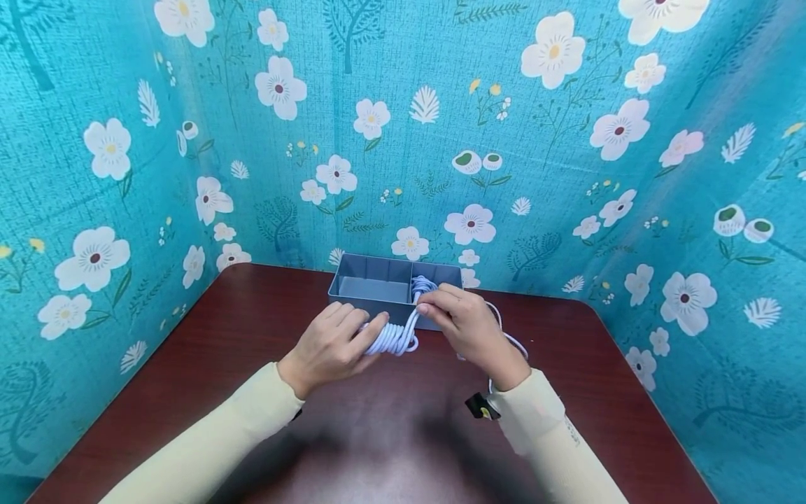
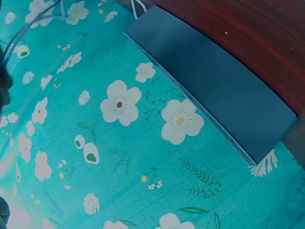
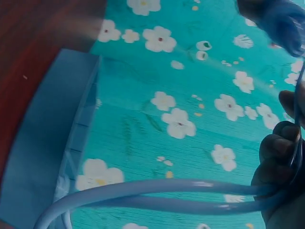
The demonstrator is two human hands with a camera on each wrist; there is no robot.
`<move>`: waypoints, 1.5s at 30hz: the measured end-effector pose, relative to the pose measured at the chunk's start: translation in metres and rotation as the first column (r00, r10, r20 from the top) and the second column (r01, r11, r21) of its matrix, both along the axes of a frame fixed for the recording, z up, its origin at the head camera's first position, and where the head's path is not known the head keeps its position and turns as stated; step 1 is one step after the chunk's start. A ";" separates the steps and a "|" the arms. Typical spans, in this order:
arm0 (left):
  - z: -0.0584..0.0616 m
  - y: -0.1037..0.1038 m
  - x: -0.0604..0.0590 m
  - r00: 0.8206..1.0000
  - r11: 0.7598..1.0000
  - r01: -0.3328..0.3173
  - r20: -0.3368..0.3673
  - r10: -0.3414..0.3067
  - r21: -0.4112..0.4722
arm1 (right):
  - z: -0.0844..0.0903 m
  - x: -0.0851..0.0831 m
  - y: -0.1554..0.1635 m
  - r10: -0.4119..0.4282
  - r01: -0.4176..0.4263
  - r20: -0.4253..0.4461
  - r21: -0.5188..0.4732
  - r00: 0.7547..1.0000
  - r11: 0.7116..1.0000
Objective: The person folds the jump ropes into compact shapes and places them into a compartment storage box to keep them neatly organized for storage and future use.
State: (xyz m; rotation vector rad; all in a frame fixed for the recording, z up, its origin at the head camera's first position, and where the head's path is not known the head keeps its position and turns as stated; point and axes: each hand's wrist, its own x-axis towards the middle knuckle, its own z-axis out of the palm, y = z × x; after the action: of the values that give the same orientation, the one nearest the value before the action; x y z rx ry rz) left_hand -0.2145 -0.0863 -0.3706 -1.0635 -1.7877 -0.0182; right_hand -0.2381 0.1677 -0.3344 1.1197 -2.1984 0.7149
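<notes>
One coiled white plastic cable (image 1: 397,336) lies between the two hands. The left hand (image 1: 330,346) grips the bundle; the right hand (image 1: 462,325) pinches a strand above it. Just beyond them stands one grey two-compartment plastic box (image 1: 378,287) on the dark red-brown wooden surface (image 1: 252,364).

White cable (image 1: 395,337), grey box (image 1: 371,287), dark red-brown table (image 1: 252,329), teal white-flowered backdrop (image 1: 441,126), cream sleeves (image 1: 208,441)

Glossy wood table (image 1: 252,392), matt box (image 1: 371,288)

Dark wooden table (image 1: 598,392); floral teal backdrop (image 1: 567,140), perhaps cloth.
</notes>
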 end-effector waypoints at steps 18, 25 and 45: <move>-0.001 0.002 0.000 0.973 0.976 -0.214 0.086 0.216 -0.035 | -0.056 0.001 -0.035 -0.024 0.028 0.373 -0.006 0.927 1.000; -0.006 -0.003 -0.009 0.959 0.961 -0.265 0.084 0.272 -0.080 | -0.057 0.007 -0.040 -0.042 -0.026 0.421 0.154 0.906 0.988; -0.012 -0.020 -0.032 0.919 0.931 -0.353 0.152 0.364 -0.093 | -0.029 0.050 -0.041 -0.056 0.180 -0.256 0.490 0.965 0.853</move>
State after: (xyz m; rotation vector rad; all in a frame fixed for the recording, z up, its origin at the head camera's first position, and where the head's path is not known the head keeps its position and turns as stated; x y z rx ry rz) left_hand -0.2466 -0.1061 -0.3822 -0.7808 -2.1266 0.1812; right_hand -0.1883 0.1270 -0.3630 1.2241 -2.2819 -0.0761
